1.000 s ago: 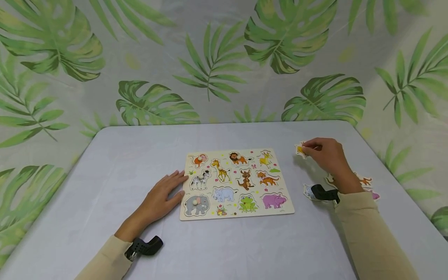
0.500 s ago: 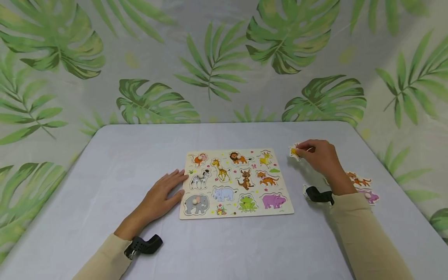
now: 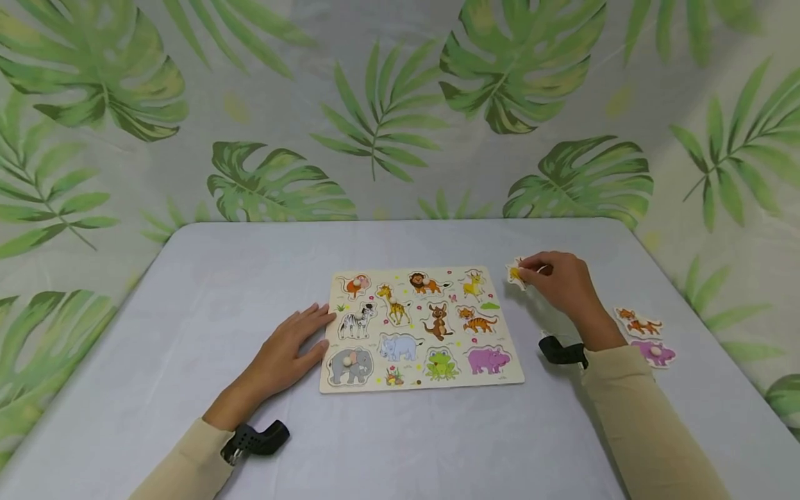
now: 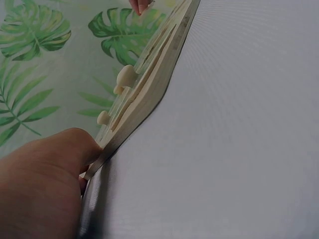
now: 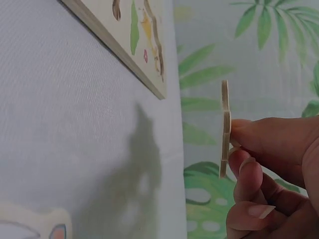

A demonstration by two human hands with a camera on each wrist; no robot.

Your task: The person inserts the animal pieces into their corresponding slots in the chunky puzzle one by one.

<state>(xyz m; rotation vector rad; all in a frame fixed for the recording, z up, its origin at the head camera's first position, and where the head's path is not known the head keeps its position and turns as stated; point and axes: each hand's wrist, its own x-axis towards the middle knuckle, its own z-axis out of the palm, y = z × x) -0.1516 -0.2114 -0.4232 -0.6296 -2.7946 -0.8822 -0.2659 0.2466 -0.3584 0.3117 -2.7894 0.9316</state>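
Observation:
A wooden animal puzzle board (image 3: pixel 419 330) lies flat on the table. My left hand (image 3: pixel 290 351) rests against its left edge with the fingers fairly straight; in the left wrist view the left hand (image 4: pixel 50 169) touches the board's side (image 4: pixel 144 94). Beyond the board's right edge, my right hand (image 3: pixel 559 281) holds up a small yellow animal puzzle piece (image 3: pixel 515 273). In the right wrist view, thumb and finger of the right hand (image 5: pixel 271 169) pinch this puzzle piece (image 5: pixel 226 129), seen edge-on, from its back or knob side. Its shadow falls on the table.
A tiger piece (image 3: pixel 639 323) and a purple hippo piece (image 3: pixel 653 353) lie at the right. Part of another piece (image 5: pixel 37 224) shows in the right wrist view. Knobs stand on several board pieces, such as the elephant (image 3: pixel 350 364). A leaf-patterned cloth (image 3: pixel 400 111) hangs behind.
My right hand has carried the yellow piece left, toward the board, uncovering the tiger and hippo pieces. My left hand has stayed at the board's edge.

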